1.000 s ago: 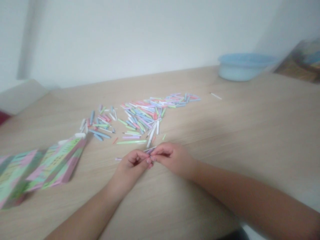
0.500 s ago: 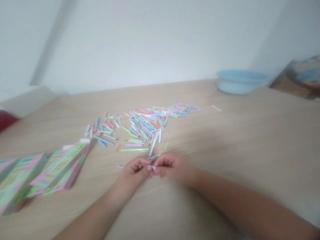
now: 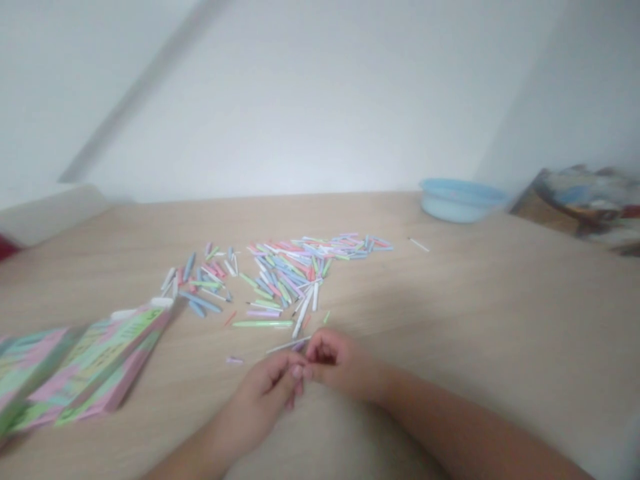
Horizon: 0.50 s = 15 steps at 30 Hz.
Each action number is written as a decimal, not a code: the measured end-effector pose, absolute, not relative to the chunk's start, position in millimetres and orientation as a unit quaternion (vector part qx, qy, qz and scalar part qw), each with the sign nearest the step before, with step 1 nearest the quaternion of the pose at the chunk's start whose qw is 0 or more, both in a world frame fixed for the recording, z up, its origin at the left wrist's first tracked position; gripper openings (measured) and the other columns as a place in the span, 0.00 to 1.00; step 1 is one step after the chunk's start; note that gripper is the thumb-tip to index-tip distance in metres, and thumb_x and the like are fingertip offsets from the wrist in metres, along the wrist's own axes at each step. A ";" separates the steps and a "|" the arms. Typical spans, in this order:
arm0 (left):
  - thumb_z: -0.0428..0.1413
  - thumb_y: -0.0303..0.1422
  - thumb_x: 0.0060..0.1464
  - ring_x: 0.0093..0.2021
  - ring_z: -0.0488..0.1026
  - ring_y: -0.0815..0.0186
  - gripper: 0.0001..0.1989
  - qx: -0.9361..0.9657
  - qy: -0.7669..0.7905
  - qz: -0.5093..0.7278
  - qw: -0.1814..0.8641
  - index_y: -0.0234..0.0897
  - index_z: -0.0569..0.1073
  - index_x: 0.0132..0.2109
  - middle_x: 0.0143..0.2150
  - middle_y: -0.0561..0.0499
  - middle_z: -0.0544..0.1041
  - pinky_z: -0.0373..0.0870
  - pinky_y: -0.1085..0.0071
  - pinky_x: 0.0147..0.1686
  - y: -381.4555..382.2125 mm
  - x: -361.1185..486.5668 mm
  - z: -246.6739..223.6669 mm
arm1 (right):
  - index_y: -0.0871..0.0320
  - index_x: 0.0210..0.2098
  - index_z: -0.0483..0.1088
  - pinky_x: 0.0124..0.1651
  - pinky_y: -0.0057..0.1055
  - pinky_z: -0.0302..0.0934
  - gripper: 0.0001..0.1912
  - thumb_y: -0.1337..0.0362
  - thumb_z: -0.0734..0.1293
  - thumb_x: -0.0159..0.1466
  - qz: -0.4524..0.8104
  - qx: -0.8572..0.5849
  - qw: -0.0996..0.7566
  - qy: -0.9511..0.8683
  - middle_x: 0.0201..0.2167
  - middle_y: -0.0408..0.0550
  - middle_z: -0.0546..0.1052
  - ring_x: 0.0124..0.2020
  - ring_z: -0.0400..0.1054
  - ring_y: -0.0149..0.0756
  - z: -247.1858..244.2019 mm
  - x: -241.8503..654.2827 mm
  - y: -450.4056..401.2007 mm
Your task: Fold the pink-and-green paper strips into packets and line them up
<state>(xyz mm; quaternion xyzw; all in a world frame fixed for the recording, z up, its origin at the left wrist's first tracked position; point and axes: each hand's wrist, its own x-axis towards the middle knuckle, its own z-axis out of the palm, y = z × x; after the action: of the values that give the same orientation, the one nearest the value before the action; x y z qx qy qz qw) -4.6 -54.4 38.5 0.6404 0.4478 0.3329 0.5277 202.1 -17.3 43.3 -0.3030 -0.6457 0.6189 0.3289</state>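
My left hand and my right hand meet low in the middle of the head view, thumbs and fingertips pinched together. Whatever lies between the fingertips is hidden and blurred. Just beyond them is a purple pen part, partly covered by my right hand; whether it is held or lies on the table I cannot tell. A thin white pen refill rests beside it. A small purple piece sits left of my left hand. Farther back spreads a pile of pastel pen parts, with a green pen tube at its near side.
A smaller group of pen parts lies to the left. Pink-and-green printed boxes stand at the left front. At the back right is a blue basin. One lone refill lies on the wooden table.
The view has tilted and shifted, so the table contents appear lower. My hands remain pinched together; the light purple bit that showed between the fingertips is now hidden.
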 end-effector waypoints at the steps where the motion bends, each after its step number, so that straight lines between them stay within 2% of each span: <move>1: 0.51 0.52 0.66 0.27 0.67 0.68 0.22 0.638 0.448 0.331 0.532 0.36 0.74 0.39 0.30 0.51 0.71 0.64 0.72 0.30 -54.1 -4.1 38.3 | 0.57 0.35 0.65 0.31 0.26 0.57 0.23 0.46 0.75 0.60 0.618 -0.302 0.323 -0.651 0.27 0.39 0.70 0.27 0.62 0.27 44.8 202.9 -18.1; 4: 0.49 0.52 0.67 0.29 0.66 0.68 0.23 0.634 0.457 0.329 0.530 0.36 0.71 0.37 0.29 0.53 0.69 0.63 0.72 0.31 -53.9 -3.0 39.4 | 0.56 0.39 0.68 0.33 0.28 0.60 0.21 0.46 0.74 0.61 0.555 -0.330 0.322 -0.692 0.32 0.42 0.72 0.29 0.65 0.30 53.6 208.0 -15.7; 6: 0.47 0.52 0.68 0.30 0.66 0.68 0.23 0.638 0.466 0.325 0.520 0.37 0.69 0.36 0.29 0.54 0.67 0.63 0.72 0.33 -54.8 -2.7 40.5 | 0.54 0.43 0.70 0.38 0.33 0.65 0.20 0.46 0.71 0.64 0.458 -0.390 0.363 -0.711 0.38 0.45 0.75 0.34 0.69 0.34 59.6 216.4 -4.4; 9: 0.44 0.52 0.69 0.31 0.66 0.67 0.23 0.652 0.479 0.307 0.501 0.38 0.68 0.37 0.29 0.54 0.67 0.63 0.71 0.35 -57.6 -2.7 41.8 | 0.52 0.56 0.67 0.53 0.43 0.68 0.22 0.47 0.64 0.69 0.271 -0.523 0.426 -0.687 0.54 0.53 0.74 0.50 0.72 0.44 61.7 244.4 33.0; 10: 0.43 0.52 0.69 0.32 0.66 0.66 0.23 0.658 0.483 0.298 0.495 0.39 0.67 0.37 0.30 0.54 0.67 0.63 0.71 0.35 -58.9 -2.5 42.4 | 0.53 0.61 0.63 0.60 0.47 0.64 0.26 0.48 0.65 0.69 0.189 -0.564 0.420 -0.686 0.61 0.56 0.70 0.58 0.68 0.47 60.2 259.3 49.7; 12: 0.43 0.52 0.70 0.34 0.66 0.65 0.23 0.671 0.489 0.279 0.482 0.39 0.67 0.36 0.31 0.54 0.67 0.64 0.71 0.37 -61.8 -1.7 44.2 | 0.57 0.66 0.58 0.70 0.47 0.53 0.34 0.49 0.66 0.67 0.056 -0.666 0.335 -0.664 0.68 0.59 0.63 0.69 0.56 0.49 55.4 297.2 85.0; 15: 0.43 0.50 0.70 0.36 0.67 0.64 0.21 0.693 0.495 0.269 0.449 0.40 0.67 0.37 0.33 0.53 0.68 0.66 0.70 0.38 -66.4 0.8 49.4 | 0.67 0.66 0.60 0.72 0.53 0.45 0.34 0.52 0.64 0.67 0.031 -0.739 0.302 -0.602 0.69 0.70 0.60 0.72 0.49 0.59 49.1 366.3 131.6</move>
<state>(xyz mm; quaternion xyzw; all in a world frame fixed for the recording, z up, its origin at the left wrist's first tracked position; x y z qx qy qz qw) 0.8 -66.4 49.4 0.6935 0.4954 0.2690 0.4487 366.3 131.6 49.1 -0.7387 -0.6018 0.0310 0.3020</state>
